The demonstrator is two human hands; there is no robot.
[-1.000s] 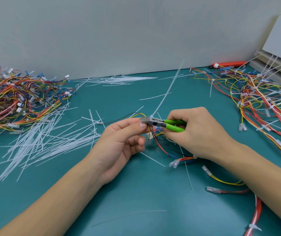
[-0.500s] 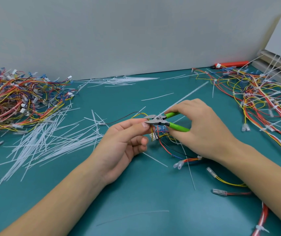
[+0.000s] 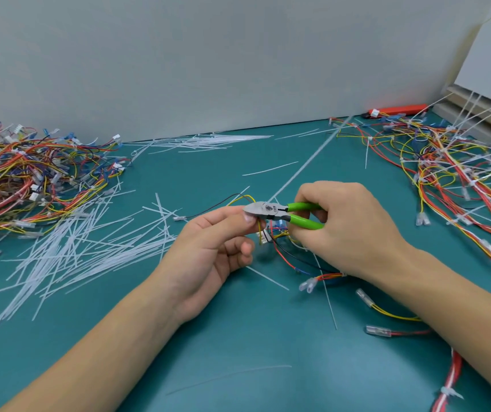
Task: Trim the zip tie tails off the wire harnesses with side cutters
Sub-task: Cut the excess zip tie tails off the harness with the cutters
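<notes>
Right hand (image 3: 348, 230) is curled round the two green handles of the side cutters (image 3: 271, 211), whose grey tips are nearly closed and point left. Left hand (image 3: 217, 248) pinches the wire harness (image 3: 279, 242) between thumb and forefinger, directly under the cutter tips; remaining fingers are curled in toward the palm. One long white zip tie tail (image 3: 309, 157) runs from the cutters up and away to the right, toward the back of the table. The harness trails below and right of the hands, its yellow, red and black leads ending in clear-sleeved terminals lying on the surface.

Work surface is a teal mat (image 3: 253, 337) meeting a plain grey wall (image 3: 208, 60). Cut tie tails (image 3: 83, 248) lie scattered left of the hands, too many to count. Two harness piles: one heap far left (image 3: 30, 179), one far right (image 3: 452, 165) with tails still protruding. One red tool (image 3: 398, 110) lies against the wall at back right
</notes>
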